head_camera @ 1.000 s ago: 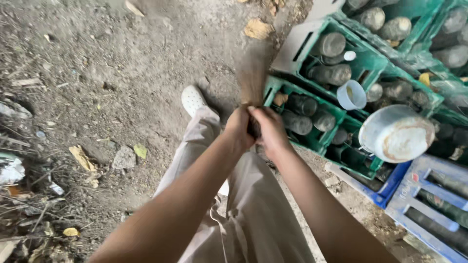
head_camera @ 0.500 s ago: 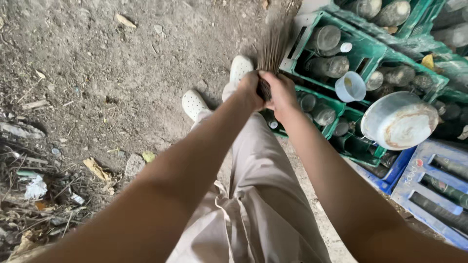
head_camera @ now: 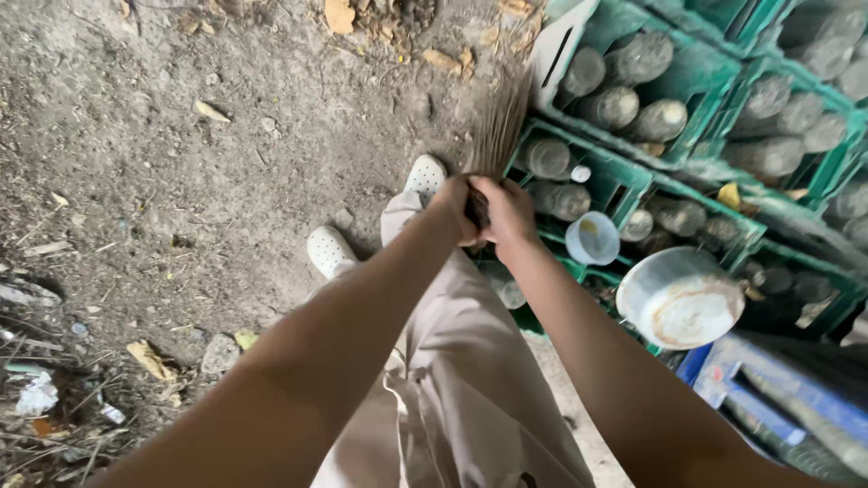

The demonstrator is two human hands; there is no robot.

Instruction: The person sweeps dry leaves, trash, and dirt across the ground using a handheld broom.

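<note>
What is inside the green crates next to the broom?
The green crates hold dusty bottles lying in their compartments. A round metal bowl and a small white cup rest on top, hiding whatever is beneath them.

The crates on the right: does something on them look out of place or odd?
Yes. A round metal pan with a rusty inside lies tilted on top of the green crates, and a pale plastic cup sits loose among the dusty bottles. Both hands, left hand and right hand, grip the broom beside them.
</note>
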